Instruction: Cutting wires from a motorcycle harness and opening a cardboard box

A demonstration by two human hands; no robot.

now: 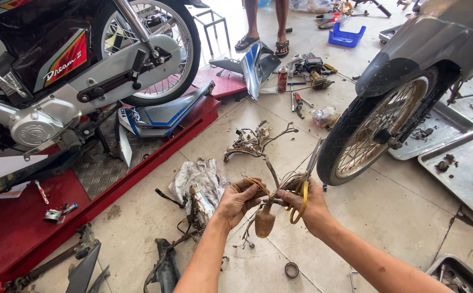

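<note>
Here left hand (240, 198) grips wire harness (269, 187), right hand (308, 203) fingers closed through yellow-handled scissors (300, 199)

Both bare forearms reach forward — left hand (240, 198) curled closed, right hand (308, 203) gripping, fingers clenched — close together.

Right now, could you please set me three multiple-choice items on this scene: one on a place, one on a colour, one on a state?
1. Where does the wiring harness lie?
A. on the red lift
B. on the floor tiles
C. in the metal tray

2. What colour are the handles of the scissors?
A. yellow
B. blue
C. black

3. What does the left hand do?
A. rests open
B. pinches wires
C. grips a wheel

Answers: 1 B, it sprawls on tiles beside the front wheel. 2 A, the yellow loops sit in the right hand. 3 B, its fingers close on the wire bundle.
</note>
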